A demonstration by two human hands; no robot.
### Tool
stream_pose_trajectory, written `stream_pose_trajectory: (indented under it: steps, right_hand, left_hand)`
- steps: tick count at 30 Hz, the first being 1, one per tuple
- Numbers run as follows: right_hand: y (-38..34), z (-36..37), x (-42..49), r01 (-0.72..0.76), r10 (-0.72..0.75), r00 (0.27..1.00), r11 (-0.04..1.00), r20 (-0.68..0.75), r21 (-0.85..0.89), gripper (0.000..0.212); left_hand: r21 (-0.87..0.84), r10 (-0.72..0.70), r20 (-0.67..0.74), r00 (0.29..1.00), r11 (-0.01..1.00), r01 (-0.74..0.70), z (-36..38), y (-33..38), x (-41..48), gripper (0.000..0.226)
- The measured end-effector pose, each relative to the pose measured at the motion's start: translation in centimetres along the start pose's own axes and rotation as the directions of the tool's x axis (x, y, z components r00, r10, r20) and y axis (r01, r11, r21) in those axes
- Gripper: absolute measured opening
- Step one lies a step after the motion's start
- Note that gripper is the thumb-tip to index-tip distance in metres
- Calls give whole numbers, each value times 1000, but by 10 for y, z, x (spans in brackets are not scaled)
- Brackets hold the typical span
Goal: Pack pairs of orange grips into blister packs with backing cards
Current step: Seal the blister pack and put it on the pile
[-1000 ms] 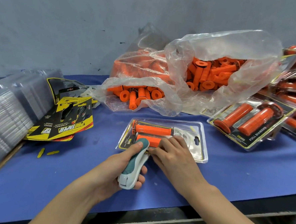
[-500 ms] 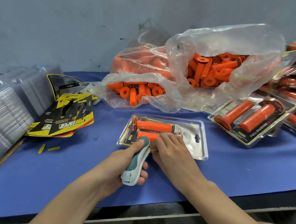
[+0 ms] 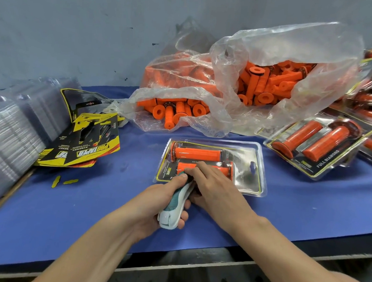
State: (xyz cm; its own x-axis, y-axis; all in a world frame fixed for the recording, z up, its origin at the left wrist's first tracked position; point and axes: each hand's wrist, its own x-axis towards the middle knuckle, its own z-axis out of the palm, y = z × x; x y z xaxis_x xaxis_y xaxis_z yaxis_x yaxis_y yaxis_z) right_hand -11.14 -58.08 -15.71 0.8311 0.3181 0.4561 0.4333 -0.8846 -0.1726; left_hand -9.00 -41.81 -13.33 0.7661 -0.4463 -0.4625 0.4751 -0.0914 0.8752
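Since a second ago my right grip (image 3: 217, 186) has slid over the stapler (image 3: 174, 207) nose; my left grip (image 3: 155, 204) curls round the stapler, lower centre; right fingers (image 3: 201, 166) lie flat, pressing the blister pack (image 3: 251, 166), which holds two orange grips (image 3: 197, 154) mid-frame on the desk (image 3: 307, 213).

Glossy clear plastic blister pack (image 3: 252, 149), probably.

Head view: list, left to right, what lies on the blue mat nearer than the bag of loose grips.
stack of clear blister shells → backing cards → blister pack holding two orange grips, with the stapler at its near edge → finished pack
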Motion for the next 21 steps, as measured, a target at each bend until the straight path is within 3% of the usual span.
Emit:
stream_pose_trajectory:
  steps: [7,10,12,14,16,17,19,21]
  right_hand:
    - [-3,-1,-3,-6,-5,996,992,-85,-125,57]
    - [3,0,-5,-53,44,997,991,-71,-121,63]
    - [7,2,-7,-35,22,996,987,-86,-159,52]
    - [10,4,-9,-22,4,995,983,-100,-183,47]
    - [10,6,-9,-8,-14,994,979,-105,-205,45]
    - [10,7,-10,1,-24,994,975,-102,-222,43]
    - [8,8,-10,4,-32,994,969,-108,-248,40]
    - [6,8,-9,-13,-20,991,968,-130,-249,37]
  left_hand:
    - [-79,-47,24,999,996,48,7,2,-5,49]
    - [64,-107,74,992,993,102,-24,12,-18,63]
    - [260,-106,-32,994,959,111,-48,19,-30,75]
    - [428,-40,-254,966,891,150,-69,22,-33,77]
    - [567,111,-454,884,801,190,-85,20,-27,71]
    - [661,206,-525,826,710,243,-91,16,-24,68]
    - [794,384,-581,718,462,395,-99,10,-19,62]
    - [819,458,-573,679,351,454,-101,9,-15,60]
